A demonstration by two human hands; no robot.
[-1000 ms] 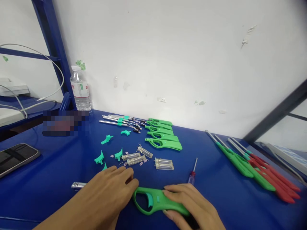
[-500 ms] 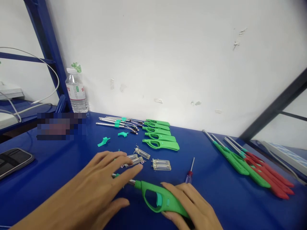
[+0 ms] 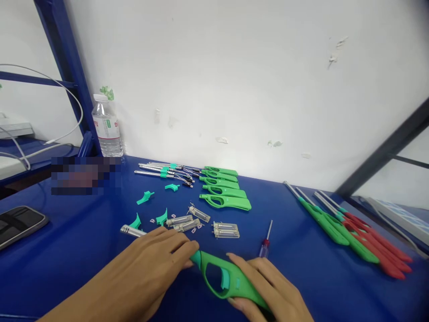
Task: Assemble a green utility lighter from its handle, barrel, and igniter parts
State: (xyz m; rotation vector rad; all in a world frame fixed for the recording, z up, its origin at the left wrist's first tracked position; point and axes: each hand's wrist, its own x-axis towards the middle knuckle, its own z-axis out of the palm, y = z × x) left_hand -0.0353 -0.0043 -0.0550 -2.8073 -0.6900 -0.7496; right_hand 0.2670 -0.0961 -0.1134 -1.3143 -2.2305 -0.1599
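Note:
A green long-nosed gas lighter (image 3: 219, 275) lies between my hands, its metal tube pointing left past my fingers. My right hand (image 3: 268, 288) is wrapped round the handle. Closed over the tube near the front of the handle is my left hand (image 3: 161, 259). The teal trigger shows inside the lighter's loop. Beyond my left hand lie teal triggers (image 3: 161, 217) and several clear fuel tanks (image 3: 188, 222). A screwdriver (image 3: 264, 247) with a purplish clear handle rests behind my right hand.
Green handle shells (image 3: 226, 202) lie in a row at the back, beside metal tubes with wires (image 3: 154, 174). Assembled green lighters (image 3: 325, 222) and red lighters (image 3: 378, 241) lie at right. A water bottle (image 3: 107, 129) and a phone (image 3: 20, 226) are at left.
My left hand, spread open above the tube before, has come down and closed round it near the handle. My right hand keeps its grip on the lighter.

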